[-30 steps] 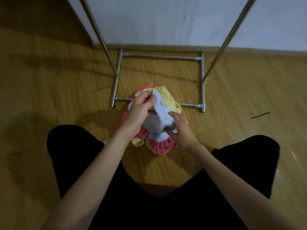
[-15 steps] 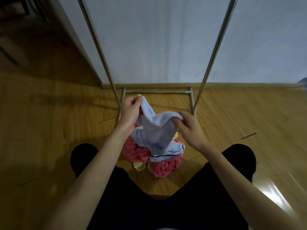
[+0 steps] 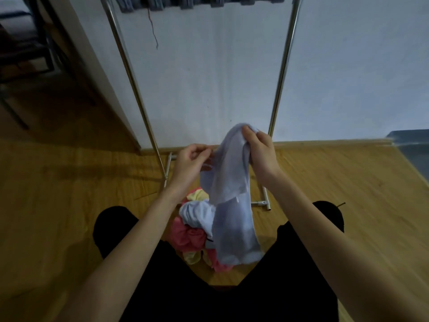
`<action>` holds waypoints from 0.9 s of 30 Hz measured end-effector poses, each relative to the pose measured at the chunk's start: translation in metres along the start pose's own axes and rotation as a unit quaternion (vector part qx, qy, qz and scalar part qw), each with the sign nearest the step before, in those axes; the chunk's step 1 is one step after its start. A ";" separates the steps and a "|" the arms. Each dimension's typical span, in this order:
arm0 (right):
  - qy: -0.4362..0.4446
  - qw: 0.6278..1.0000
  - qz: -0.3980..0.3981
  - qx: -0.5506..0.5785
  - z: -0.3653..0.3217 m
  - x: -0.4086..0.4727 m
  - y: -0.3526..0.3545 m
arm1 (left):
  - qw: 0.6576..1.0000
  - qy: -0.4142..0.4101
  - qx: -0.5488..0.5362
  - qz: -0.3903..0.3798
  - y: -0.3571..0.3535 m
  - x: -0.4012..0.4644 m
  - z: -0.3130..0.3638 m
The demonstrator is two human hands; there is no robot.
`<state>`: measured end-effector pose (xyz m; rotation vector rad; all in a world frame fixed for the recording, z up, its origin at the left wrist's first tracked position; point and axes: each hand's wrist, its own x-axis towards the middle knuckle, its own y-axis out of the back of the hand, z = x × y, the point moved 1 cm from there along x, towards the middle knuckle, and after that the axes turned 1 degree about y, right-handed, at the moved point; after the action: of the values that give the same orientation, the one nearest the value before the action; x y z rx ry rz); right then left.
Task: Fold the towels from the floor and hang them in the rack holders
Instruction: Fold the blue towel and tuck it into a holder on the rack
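Note:
A pale blue towel (image 3: 232, 205) hangs lifted above the floor, its lower end near the pile. My right hand (image 3: 260, 149) grips its bunched top edge. My left hand (image 3: 191, 161) is at the towel's left edge with curled fingers touching the cloth; whether it pinches the edge I cannot tell. Below lies a pile of towels (image 3: 192, 235) on the wooden floor: pink, yellow and another pale blue one. The metal rack (image 3: 134, 89) stands against the white wall, with grey holders (image 3: 199, 2) along its top bar.
The rack's base tubes (image 3: 264, 196) lie on the floor just behind the pile. My dark-clothed knees (image 3: 113, 226) flank the pile. A dark chair frame (image 3: 27, 54) stands at the far left. Wooden floor (image 3: 348, 182) spreads to both sides.
The blue towel has been raised higher off the pile. My right hand has moved up to the towel's top, and my left hand has shifted along its left edge. The view has tilted upward.

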<state>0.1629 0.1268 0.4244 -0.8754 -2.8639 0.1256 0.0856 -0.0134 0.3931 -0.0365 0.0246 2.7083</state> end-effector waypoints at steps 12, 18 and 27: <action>-0.099 0.989 0.022 0.111 0.011 -0.004 -0.002 | 0.911 -0.193 0.342 -0.124 0.026 -0.054 -0.067; -0.173 0.977 0.099 0.075 0.026 0.013 0.014 | 0.948 -0.110 0.262 -0.141 0.048 -0.045 -0.062; -0.282 0.956 0.044 -0.064 0.065 0.024 0.024 | 0.978 -0.100 0.135 -0.126 0.031 -0.020 0.008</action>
<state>0.1456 0.1579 0.3605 -1.1507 -3.3892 0.2356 0.0908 -0.0496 0.4018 0.2939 0.3070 2.4195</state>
